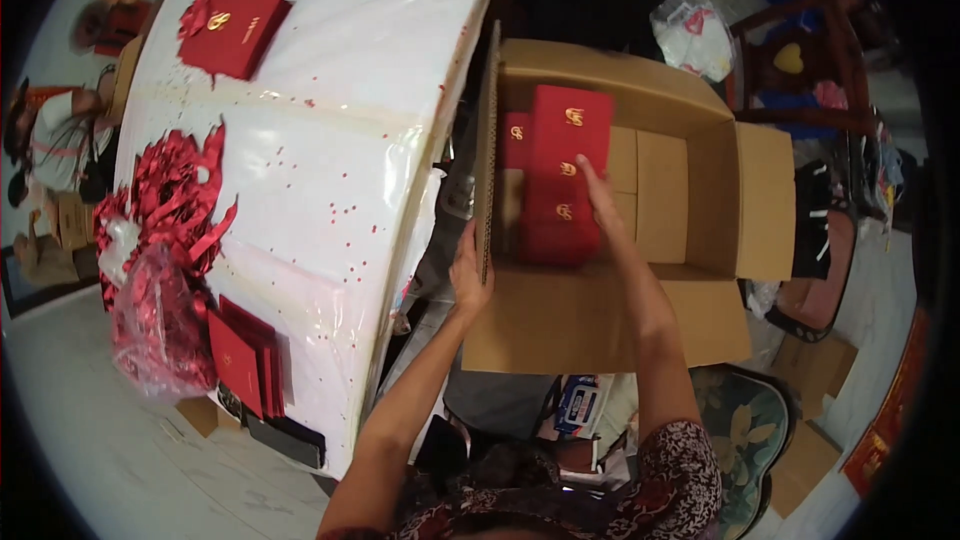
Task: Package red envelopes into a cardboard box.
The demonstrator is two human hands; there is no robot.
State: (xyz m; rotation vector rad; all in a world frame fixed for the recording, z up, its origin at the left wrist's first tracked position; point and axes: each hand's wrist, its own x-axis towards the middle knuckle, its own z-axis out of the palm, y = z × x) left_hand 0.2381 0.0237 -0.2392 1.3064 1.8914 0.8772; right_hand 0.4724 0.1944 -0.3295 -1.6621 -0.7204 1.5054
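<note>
Reaching into an open carton (765, 200), right of centre in the frame, with right hand (600, 205) against the right edge of a row of red boxes (565, 140) showing three gold emblems. Laying one digit over the upper face, with the rest out of sight past the edge; cannot tell how far the grip closes. Set in the carton's left half, just right of another box (515, 130), also red with a gold emblem. Bracing left hand (470, 275) at mid-frame on the lower end of the carton's left flap (493, 120), with fingers along the outer side; again, cannot tell how tightly closed.

Seen at left, a white table (310, 140) sprinkled with red dots. Placed on top: a red case (235, 35) at upper left, red ribbons (180, 180) at centre left, and, toward lower left, a clear bag (160, 325) of red material near upright red cards (240, 365). Visible at upper right, a white bag (692, 35) near a wooden chair (800, 122); at lower right, a leaf-patterned pad (740, 430). Glimpsed below the carton, a blue-and-white pack (580, 405).
</note>
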